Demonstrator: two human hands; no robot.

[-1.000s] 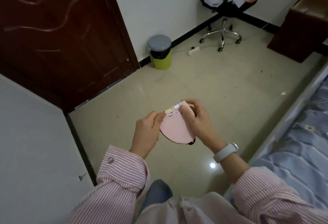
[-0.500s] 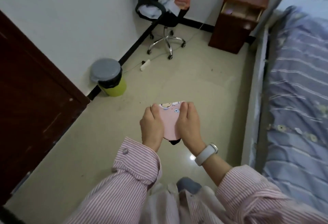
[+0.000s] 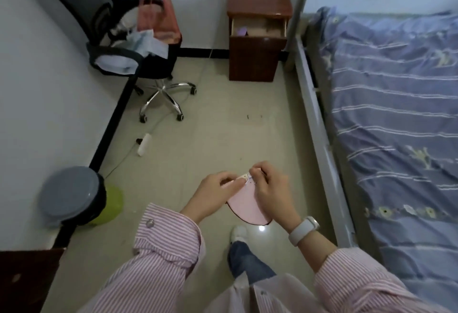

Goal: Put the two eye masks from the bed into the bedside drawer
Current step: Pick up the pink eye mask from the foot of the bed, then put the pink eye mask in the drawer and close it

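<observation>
A pink eye mask (image 3: 246,204) with a small cartoon face at its top is folded between both hands, above the floor in front of me. My left hand (image 3: 214,195) pinches its left side and my right hand (image 3: 271,192) grips its top right corner. The brown bedside cabinet (image 3: 256,57) stands at the far wall beside the bed, its top drawer (image 3: 259,28) pulled open. Something small and purple (image 3: 241,31) lies in the drawer's left part. The bed (image 3: 396,119) with a blue striped cover runs along the right; no other mask shows on it.
A black office chair (image 3: 128,47) piled with clothes and a pink bag stands at the far left. A green bin with a grey lid (image 3: 74,198) sits by the left wall. A white power strip (image 3: 144,144) and its cable lie on the floor. Grey bed rail (image 3: 319,136) edges the walkway.
The view has swung right, from the door to the cabinet and bed. The hands shifted their grip on the pink mask while holding it in front of me.
</observation>
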